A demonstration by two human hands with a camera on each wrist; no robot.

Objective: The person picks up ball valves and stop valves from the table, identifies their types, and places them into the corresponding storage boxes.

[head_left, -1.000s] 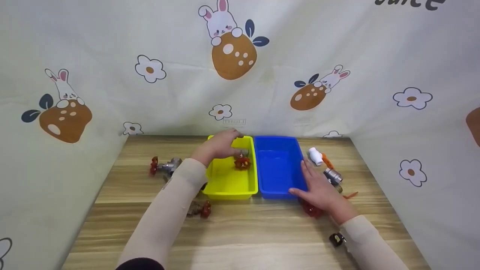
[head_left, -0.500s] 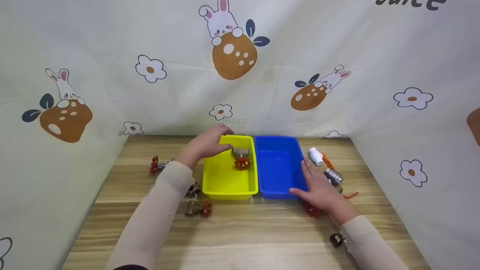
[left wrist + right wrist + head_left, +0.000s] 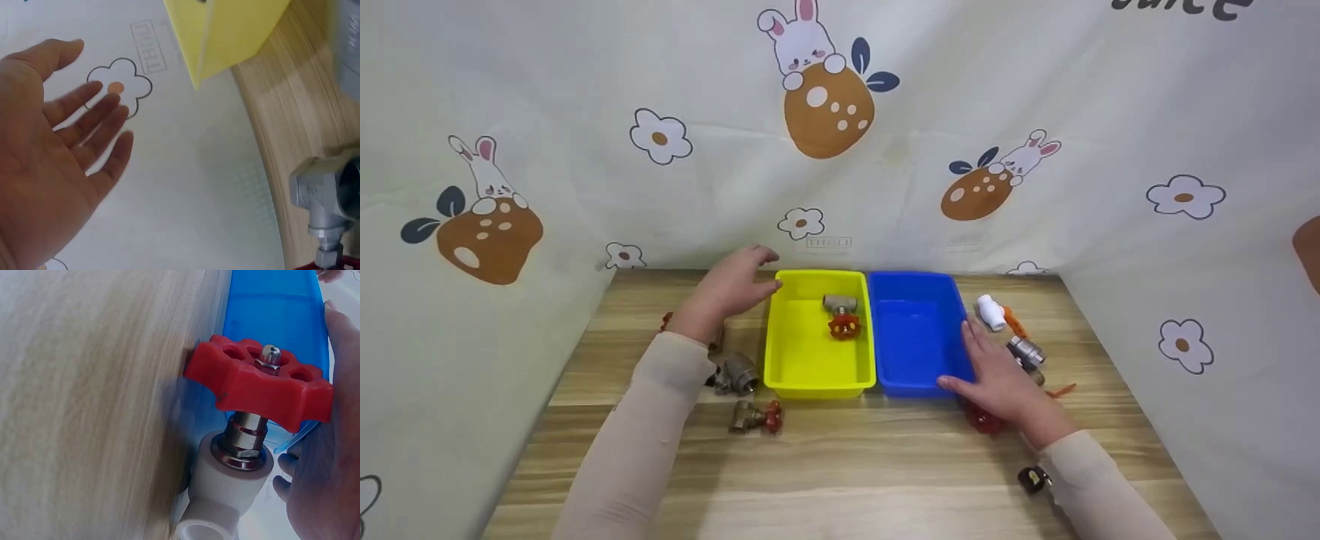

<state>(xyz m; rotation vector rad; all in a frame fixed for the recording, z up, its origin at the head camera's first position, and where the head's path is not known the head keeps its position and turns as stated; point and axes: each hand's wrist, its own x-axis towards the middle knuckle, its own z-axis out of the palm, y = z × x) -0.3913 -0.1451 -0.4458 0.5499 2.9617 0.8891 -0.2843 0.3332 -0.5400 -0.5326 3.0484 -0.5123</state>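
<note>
My left hand (image 3: 731, 289) is raised just left of the yellow bin (image 3: 819, 391), fingers loosely extended; in the left wrist view the palm (image 3: 50, 152) holds nothing. A brass-coloured gate valve with a red handwheel (image 3: 842, 315) lies inside that bin. My right hand (image 3: 1001, 379) rests along the right side of the blue bin (image 3: 911, 337), thumb at its near corner and fingers straight against the outer wall. Under this hand, partly hidden, is a white valve with a red handwheel (image 3: 259, 382), seen closely in the right wrist view.
Left of the bins lie a metal valve (image 3: 740, 373), a red-handled gate valve (image 3: 755, 417) and others partly behind my left arm. On the right are a white ball valve (image 3: 991, 313), a metal fitting (image 3: 1026, 351) and a black-ended piece (image 3: 1033, 479). Patterned cloth (image 3: 900, 172) stands behind.
My left hand has let go of the gate valve in the yellow bin and moved left, out over the bin's left edge. The right hand stays where it was.
</note>
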